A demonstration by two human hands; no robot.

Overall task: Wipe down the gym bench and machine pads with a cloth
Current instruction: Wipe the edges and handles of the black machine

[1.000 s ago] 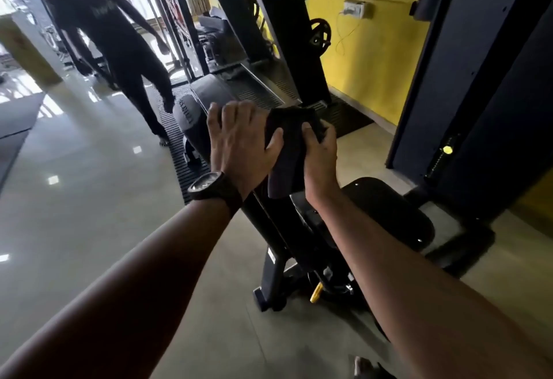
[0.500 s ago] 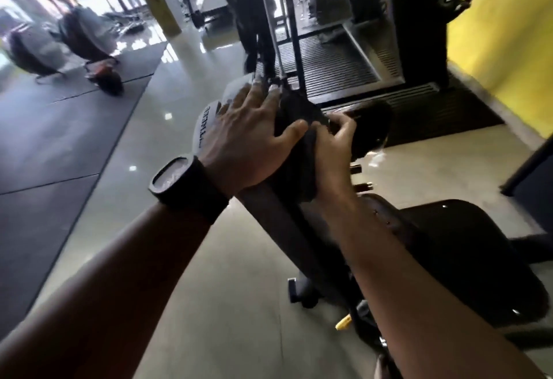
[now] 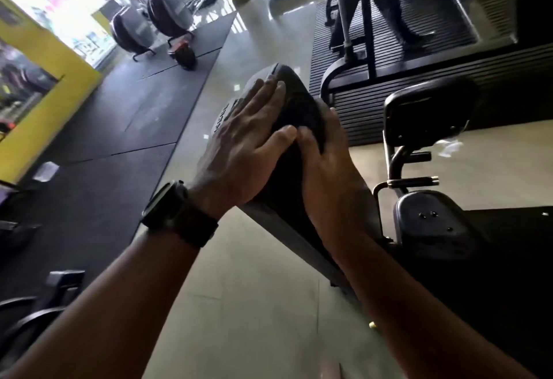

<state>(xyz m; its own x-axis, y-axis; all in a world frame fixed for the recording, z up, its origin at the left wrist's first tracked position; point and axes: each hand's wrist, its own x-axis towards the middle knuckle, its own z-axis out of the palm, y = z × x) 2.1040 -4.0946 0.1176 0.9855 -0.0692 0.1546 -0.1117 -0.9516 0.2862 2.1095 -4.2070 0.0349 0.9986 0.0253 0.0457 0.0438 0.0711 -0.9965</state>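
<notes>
— Cloth (image 3: 308, 122) pressed onto backrest pad (image 3: 282, 229), near its upper end, under right hand (image 3: 329, 181). Too blurred there to tell whether curled round it or lying flat.
— And left hand (image 3: 248, 145)?
— Laid flat with straight fingers on left flank of that pad, thumb against right thumb. Holds nothing.
— Changed since one second ago?
— Yes. Hung then in a loose fold between both hands; now spread on face of pad, almost hidden. No longer pinched by left thumb.
— Meaning for task?
— Probably wiping stroke begun on upper part of pad. Lower part, and smaller pad (image 3: 428, 109) to right of it, seemingly not yet wiped.
</notes>
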